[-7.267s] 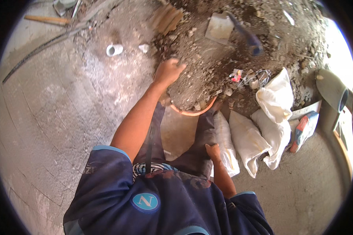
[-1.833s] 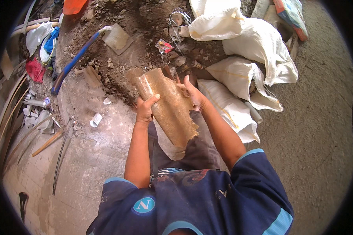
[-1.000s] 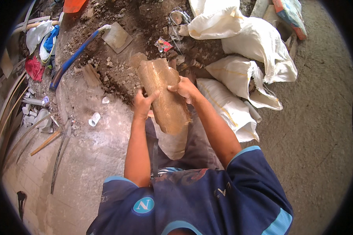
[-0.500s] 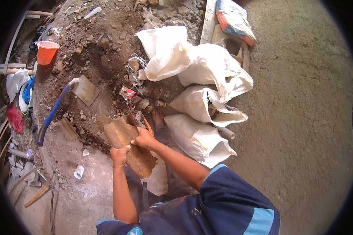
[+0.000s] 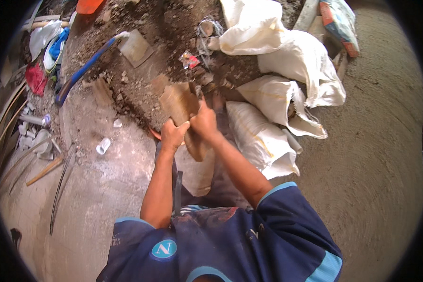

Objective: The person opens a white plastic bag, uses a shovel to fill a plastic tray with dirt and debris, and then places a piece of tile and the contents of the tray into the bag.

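Note:
A torn brown piece of cardboard (image 5: 177,102) is gripped by both hands in front of my legs, its length bent into a fold. My left hand (image 5: 174,134) is closed on its left edge, thumb toward the middle. Close beside it, my right hand (image 5: 203,122) is closed around the right side of the same piece. The cardboard's lower end hangs over a paler flat sheet (image 5: 196,176) lying between my legs. My fingers hide part of the fold.
Several white woven sacks (image 5: 249,134) lie to the right. A shovel with a blue handle (image 5: 85,69) rests on dirt and rubble at the left. A white cup (image 5: 103,146), a wooden-handled tool (image 5: 45,171) and an orange bucket (image 5: 89,5) are also on the left.
The cardboard, flatter before, is now bent lengthwise, and my hands are closer together on it. My view has shifted, so the surroundings sit higher and farther right in the picture.

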Demonstrator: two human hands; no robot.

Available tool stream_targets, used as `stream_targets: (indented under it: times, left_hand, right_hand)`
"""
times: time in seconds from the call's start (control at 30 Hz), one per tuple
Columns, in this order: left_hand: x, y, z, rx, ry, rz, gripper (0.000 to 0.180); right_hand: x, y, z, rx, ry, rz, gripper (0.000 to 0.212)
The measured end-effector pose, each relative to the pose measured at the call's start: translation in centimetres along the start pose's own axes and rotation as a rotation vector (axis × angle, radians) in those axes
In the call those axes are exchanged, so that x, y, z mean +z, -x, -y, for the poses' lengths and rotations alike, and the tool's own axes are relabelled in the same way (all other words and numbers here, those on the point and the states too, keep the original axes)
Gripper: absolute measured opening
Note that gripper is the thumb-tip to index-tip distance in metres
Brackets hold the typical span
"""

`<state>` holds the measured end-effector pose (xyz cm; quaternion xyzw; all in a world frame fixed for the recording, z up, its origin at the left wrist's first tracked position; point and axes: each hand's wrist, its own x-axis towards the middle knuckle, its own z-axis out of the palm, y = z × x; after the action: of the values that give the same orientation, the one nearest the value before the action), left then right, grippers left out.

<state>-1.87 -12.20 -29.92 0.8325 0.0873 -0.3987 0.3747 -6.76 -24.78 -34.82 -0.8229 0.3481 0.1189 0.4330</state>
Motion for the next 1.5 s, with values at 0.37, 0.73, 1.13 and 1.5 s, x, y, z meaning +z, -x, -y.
stream_targets:
  times: [0.37, 0.73, 1.13, 1.5]
  left_hand:
    - [-2.1, 2.6, 3.5, -0.068, 0.749, 0.265, 0.045]
    - [-1.5, 2.0, 4.3, 0.064, 0.553, 0.260, 0.061]
    - [2.6, 3.7, -4.7, 0.197, 0.011, 0.137, 0.046]
    - [12.1, 4.4, -10.5, 0.389, -0.382, 0.036, 0.046]
  right_hand:
    - [-2.4, 0.1, 2.0, -0.057, 0.099, 0.383, 0.037]
    - [-2.8, 3.1, 1.1, 0.475, -0.849, 0.593, 0.064]
    - [-9.8, 3.5, 0.7, 0.363, -0.823, 0.456, 0.069]
    - [-15.8, 4.4, -5.9, 0.253, -0.692, 0.144, 0.069]
